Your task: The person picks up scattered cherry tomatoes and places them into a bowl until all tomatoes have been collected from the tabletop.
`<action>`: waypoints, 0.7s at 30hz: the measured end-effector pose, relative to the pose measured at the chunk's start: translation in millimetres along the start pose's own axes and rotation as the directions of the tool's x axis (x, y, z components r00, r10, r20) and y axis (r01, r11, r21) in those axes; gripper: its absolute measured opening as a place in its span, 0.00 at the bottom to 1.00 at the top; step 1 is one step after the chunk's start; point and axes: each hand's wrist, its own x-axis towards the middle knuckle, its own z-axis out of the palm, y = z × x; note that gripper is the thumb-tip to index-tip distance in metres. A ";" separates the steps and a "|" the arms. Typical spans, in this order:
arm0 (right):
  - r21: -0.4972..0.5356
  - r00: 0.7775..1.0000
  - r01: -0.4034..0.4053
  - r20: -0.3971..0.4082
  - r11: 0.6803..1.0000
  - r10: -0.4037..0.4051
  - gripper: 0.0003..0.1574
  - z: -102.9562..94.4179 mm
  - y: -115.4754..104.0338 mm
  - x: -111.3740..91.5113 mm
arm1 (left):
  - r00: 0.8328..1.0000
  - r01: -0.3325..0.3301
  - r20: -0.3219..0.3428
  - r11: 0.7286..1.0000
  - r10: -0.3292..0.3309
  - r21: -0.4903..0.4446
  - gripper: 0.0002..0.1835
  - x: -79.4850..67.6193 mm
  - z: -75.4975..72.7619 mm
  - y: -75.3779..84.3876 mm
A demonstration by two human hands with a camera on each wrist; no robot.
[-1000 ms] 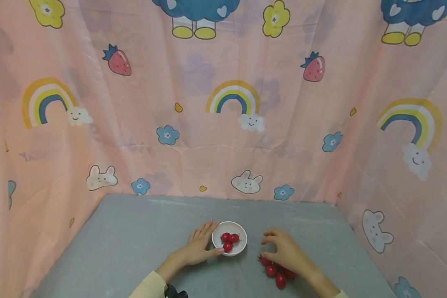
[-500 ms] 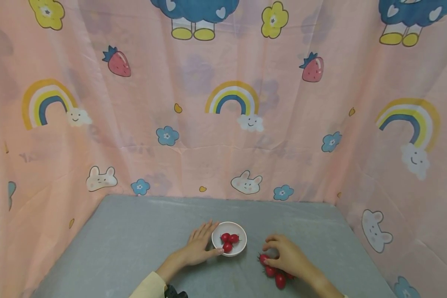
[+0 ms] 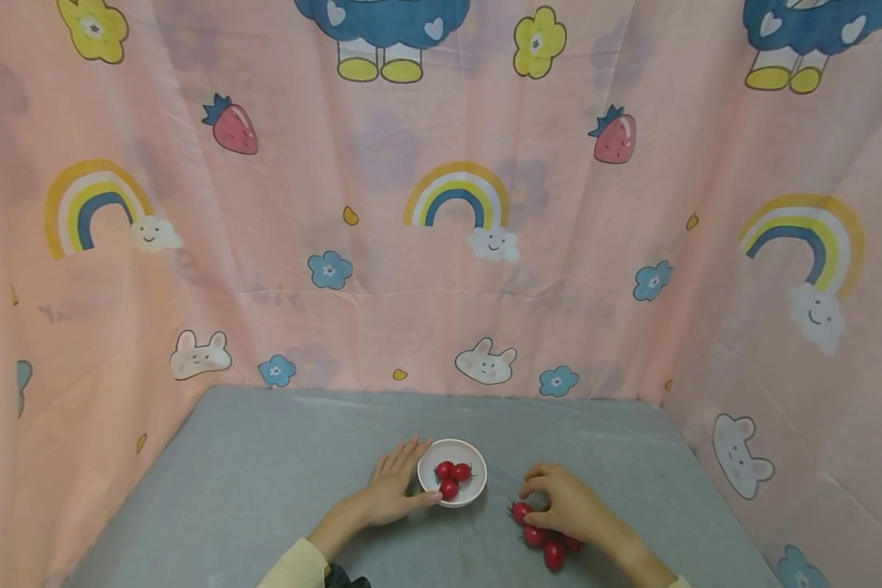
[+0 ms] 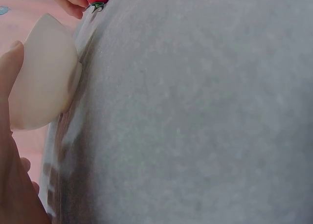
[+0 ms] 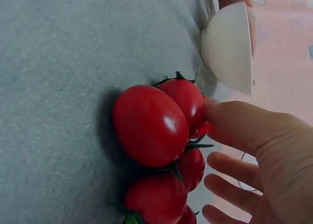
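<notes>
A small white bowl (image 3: 479,487) holds several red cherry tomatoes (image 3: 462,472). My left hand (image 3: 391,492) lies along its left side with straight fingers, thumb touching the near rim. In the left wrist view, the thumb (image 4: 11,67) rests against the bowl's wall (image 4: 46,77). To the right, my right hand (image 3: 569,502) reaches over a cluster of cherry tomatoes (image 3: 554,555) with green stems. Its thumb and index finger pinch the leftmost cherry tomato (image 3: 520,513). In the right wrist view, the thumb (image 5: 234,119) partly hides that tomato, and the other fingers hang loosely curled.
A grey cloth covers the table (image 3: 301,441). Behind it and along both sides hangs a pink curtain (image 3: 382,327) printed with rainbows, rabbits and flowers. A black strap (image 3: 345,576) is on the left wrist.
My right hand has lowered slightly toward the near side, bringing thumb and index finger around the leftmost cherry tomato. My left hand and the bowl have stayed in place.
</notes>
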 end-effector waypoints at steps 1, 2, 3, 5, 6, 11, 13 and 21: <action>-0.004 1.000 0.004 0.000 1.000 -0.004 0.14 0.0 -0.1 0.4 | 1.000 -0.001 0.000 1.000 0.001 0.002 0.49 -0.4 -0.4 0.5; -0.008 1.000 0.009 -0.001 1.000 -0.009 0.14 0.1 -0.2 1.0 | 1.000 -0.001 -0.001 1.000 0.001 0.003 0.50 -0.7 -0.7 1.1; -0.011 1.000 0.008 0.002 1.000 -0.008 0.14 0.2 -0.3 1.5 | 1.000 0.003 0.000 1.000 -0.003 0.006 0.50 -0.9 -1.0 1.6; -0.017 1.000 0.008 0.008 1.000 -0.008 0.15 0.4 -0.8 2.5 | 1.000 0.008 0.002 1.000 -0.008 0.015 0.49 -1.3 -1.0 2.2; -0.020 1.000 0.008 0.012 1.000 -0.007 0.15 0.5 -1.1 3.0 | 1.000 0.009 0.003 1.000 -0.009 0.018 0.49 -1.4 -0.9 2.3; -0.022 0.999 0.003 0.034 1.000 -0.002 0.14 1.1 -2.8 4.6 | 1.000 0.007 0.003 1.000 -0.007 0.011 0.49 -0.7 -0.4 2.5; -0.017 0.999 -0.006 0.039 1.000 0.007 0.14 1.6 -3.3 5.3 | 1.000 0.005 0.000 1.000 -0.005 0.009 0.49 -0.3 -0.3 2.5; -0.016 0.999 -0.022 0.028 1.000 0.023 0.14 3.0 -2.8 7.0 | 1.000 0.007 -0.003 1.000 -0.007 0.014 0.50 1.6 -0.1 0.2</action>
